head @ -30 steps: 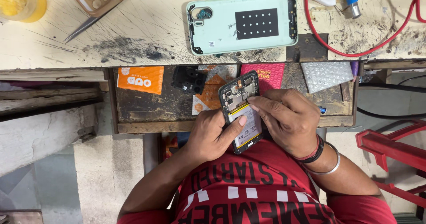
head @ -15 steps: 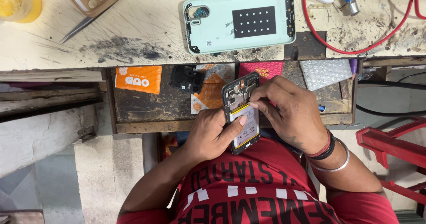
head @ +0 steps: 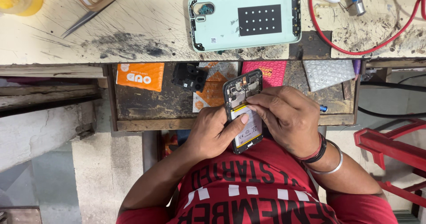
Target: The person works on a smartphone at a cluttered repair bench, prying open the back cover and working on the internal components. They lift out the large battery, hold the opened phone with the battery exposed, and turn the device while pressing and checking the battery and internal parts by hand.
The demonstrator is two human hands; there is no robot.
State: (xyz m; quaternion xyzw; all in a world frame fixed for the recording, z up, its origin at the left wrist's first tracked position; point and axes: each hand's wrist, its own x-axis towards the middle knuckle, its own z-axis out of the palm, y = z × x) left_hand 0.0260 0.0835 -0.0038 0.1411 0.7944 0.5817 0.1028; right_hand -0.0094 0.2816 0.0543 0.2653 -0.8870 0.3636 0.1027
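Care is called for: the opened phone (head: 243, 111) is best kept steady in the left hand (head: 213, 133), fingers clamped around it, while the right hand (head: 286, 117) fingertips, pinched together, work above the battery (pale, yellow-edged). It is held over the open drawer (head: 146, 102), below the tabletop (head: 146, 28) front edge, circuitry exposed.

Between the left hand (head: 213, 133) and right hand (head: 288, 117) sits a black opened phone (head: 243, 111) with a white, yellow-edged battery. Above them lies a mint-green back cover (head: 244, 19) bearing a black square dotted white. Up-left, an orange packet (head: 140, 76); just above, a pink bubble pouch (head: 271, 73).
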